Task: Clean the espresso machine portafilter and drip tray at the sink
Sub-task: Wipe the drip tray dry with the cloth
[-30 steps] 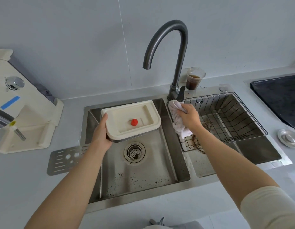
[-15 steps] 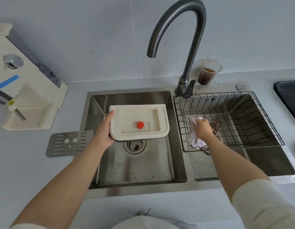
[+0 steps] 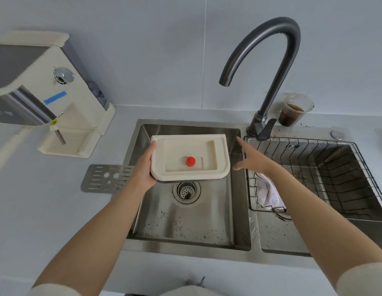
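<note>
Head view: the left grip (image 3: 144,167) pinches the drip tray (image 3: 190,159) by its left edge over the left basin of the sink (image 3: 181,223), long axis running left to right. The right grip (image 3: 253,160), fingers spread and empty, hovers just right of the tray's free right edge, not touching. Fingers beneath the tray are hidden, and the coffee machine (image 3: 57,92) at far left is cut off.

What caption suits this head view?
Left hand holds the drip tray over the sink; open right hand hovers beside it.
</note>
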Action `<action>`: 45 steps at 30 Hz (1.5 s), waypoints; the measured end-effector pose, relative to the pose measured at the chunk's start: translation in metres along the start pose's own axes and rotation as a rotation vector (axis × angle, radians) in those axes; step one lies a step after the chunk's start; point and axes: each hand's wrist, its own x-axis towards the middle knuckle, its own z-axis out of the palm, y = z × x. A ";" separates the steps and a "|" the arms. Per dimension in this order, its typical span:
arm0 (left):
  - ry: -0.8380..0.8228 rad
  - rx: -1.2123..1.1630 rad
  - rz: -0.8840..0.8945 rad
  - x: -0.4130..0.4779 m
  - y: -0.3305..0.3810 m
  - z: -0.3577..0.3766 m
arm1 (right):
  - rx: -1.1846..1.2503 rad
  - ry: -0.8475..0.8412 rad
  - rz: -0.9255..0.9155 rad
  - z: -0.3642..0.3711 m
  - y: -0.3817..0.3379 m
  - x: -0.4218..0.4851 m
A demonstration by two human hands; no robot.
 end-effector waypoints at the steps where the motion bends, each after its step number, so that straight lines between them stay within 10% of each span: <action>1: 0.004 -0.014 0.018 -0.003 0.002 -0.004 | 0.062 -0.112 -0.032 0.004 -0.013 -0.004; 6: 0.048 -0.039 0.071 -0.022 0.013 -0.034 | 0.179 -0.387 -0.221 0.035 -0.060 -0.016; 23: 0.614 0.364 0.223 -0.085 0.057 -0.230 | -0.021 -0.174 -0.329 0.241 -0.167 -0.020; 45: 0.510 1.096 0.091 -0.071 0.058 -0.378 | -0.229 -0.070 -0.061 0.399 -0.200 -0.039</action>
